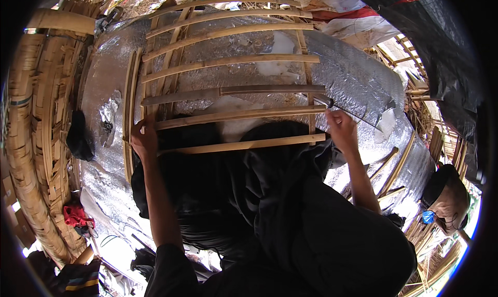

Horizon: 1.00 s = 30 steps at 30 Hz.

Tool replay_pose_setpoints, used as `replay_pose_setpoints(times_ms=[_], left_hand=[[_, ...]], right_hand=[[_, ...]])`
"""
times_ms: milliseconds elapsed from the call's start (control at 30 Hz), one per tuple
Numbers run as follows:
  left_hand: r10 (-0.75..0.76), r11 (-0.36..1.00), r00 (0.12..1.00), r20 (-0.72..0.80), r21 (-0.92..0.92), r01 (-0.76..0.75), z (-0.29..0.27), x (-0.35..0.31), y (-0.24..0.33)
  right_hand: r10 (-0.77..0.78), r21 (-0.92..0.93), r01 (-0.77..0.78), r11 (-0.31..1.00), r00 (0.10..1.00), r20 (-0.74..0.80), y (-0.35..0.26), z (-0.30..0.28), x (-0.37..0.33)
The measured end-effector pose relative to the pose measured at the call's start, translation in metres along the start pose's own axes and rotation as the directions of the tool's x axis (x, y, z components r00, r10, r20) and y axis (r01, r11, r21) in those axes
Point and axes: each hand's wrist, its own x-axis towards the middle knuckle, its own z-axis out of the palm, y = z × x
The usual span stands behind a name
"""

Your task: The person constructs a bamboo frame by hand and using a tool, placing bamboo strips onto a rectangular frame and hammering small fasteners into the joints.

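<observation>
A ladder-like bamboo frame [228, 30] of several crosswise slats on long side strips stretches in front of me, its near end over my black-clothed legs. My left hand [143, 137] is closed on the frame's left side, at the end of a near slat [238, 115]. At the right ends of the near slats is my right hand [341, 130], its fingers curled together; what they pinch, if anything, is too small to tell. Just beyond those fingers lies a thin dark tool [329, 102], its kind unclear. One crosswise slat [275, 89] looks greyer than the others.
Silvery foil sheeting [358, 84] covers the ground. Bundled bamboo strips [44, 115] stand along the left, with a red cloth [78, 215] near them. Loose strips [397, 170] lie at the right, below a black tarp [446, 53]. White sacks [337, 17] are at the far right.
</observation>
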Motion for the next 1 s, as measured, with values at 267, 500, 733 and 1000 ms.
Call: replay_pose_setpoints(times_ms=[267, 500, 733, 1000], left_hand=[[0.163, 0.985, 0.972, -0.171, 0.084, -0.151, -0.027, 0.003, -0.008], [0.651, 0.752, 0.728, 0.213, -0.314, -0.580, 0.020, -0.154, 0.170], [0.751, 0.660, 0.571, 0.331, -0.372, -0.652, 0.073, -0.229, 0.222], [0.754, 0.651, 0.588, 0.292, -0.450, -0.612, 0.065, -0.225, 0.209]], right_hand=[[-0.421, 0.033, 0.420, 0.907, 0.907, 0.008, -0.016, -0.026, 0.059], [-0.420, 0.128, 0.404, 0.906, 0.893, 0.159, -0.011, 0.006, 0.080], [-0.312, 0.415, 0.213, 0.885, 0.932, 0.186, -0.009, 0.002, 0.095], [-0.246, 0.540, 0.055, 0.840, 0.926, 0.287, -0.012, 0.010, 0.097]])
